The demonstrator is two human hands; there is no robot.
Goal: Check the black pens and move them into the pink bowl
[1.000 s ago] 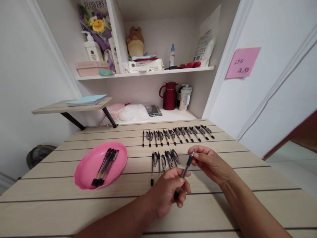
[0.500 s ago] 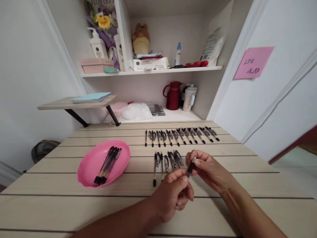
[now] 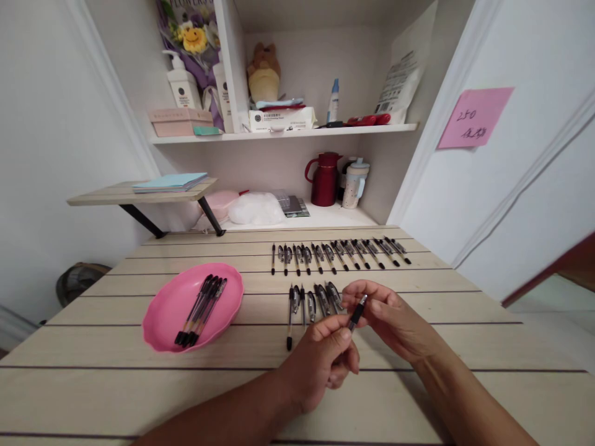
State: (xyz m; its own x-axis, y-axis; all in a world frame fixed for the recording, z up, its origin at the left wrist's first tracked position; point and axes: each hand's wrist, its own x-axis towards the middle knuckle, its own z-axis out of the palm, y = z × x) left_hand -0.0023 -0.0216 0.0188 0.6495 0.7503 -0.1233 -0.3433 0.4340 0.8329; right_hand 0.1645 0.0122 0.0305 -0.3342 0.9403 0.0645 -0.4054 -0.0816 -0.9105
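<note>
Both my hands hold one black pen [image 3: 357, 312] just above the wooden table [image 3: 139, 384]. My left hand [image 3: 320, 365] is closed round its lower part, which the fingers hide. My right hand [image 3: 390, 316] pinches the upper end. Just beyond my hands lies a short row of pens and pen caps [image 3: 311, 303]. Farther back, a longer row of pens and caps [image 3: 339, 254] runs across the table. A pink bowl [image 3: 162, 337] at the left holds several black pens [image 3: 201, 302].
Behind the table a recess holds a red jug [image 3: 323, 179], a white cup [image 3: 356, 183] and a plastic bag [image 3: 255, 209]. A small raised shelf [image 3: 139, 193] with blue paper stands at the back left. A pink note [image 3: 474, 116] is stuck on the right wall.
My hands have drawn closer together round the pen. More of the pen now sits inside my left hand, and my right hand has moved down towards it. The view shifted slightly.
</note>
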